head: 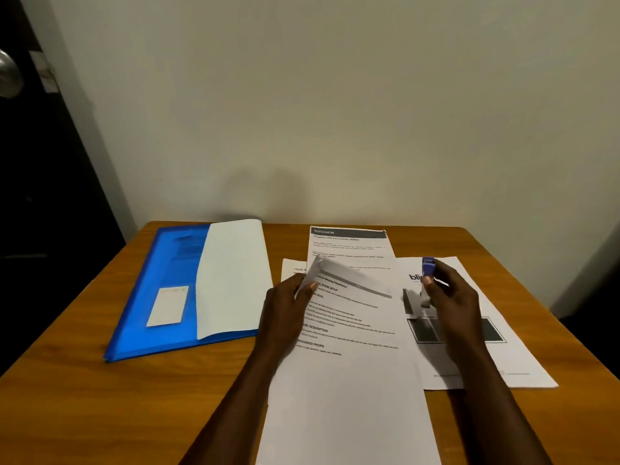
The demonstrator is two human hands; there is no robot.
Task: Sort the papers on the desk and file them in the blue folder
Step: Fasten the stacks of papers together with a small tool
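pinches a curled corner of the front paper with the left grip, clasps a blurred blue object, maybe a stapler, in the right grip; blue folder open at left on the bench.

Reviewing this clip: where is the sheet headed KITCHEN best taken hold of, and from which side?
Probably its bare top right corner, from the right. The KITCHEN sheet lies flat, and its lower part is under the front sheet that the left hand holds by a curled corner, so only the far end is free to pinch.
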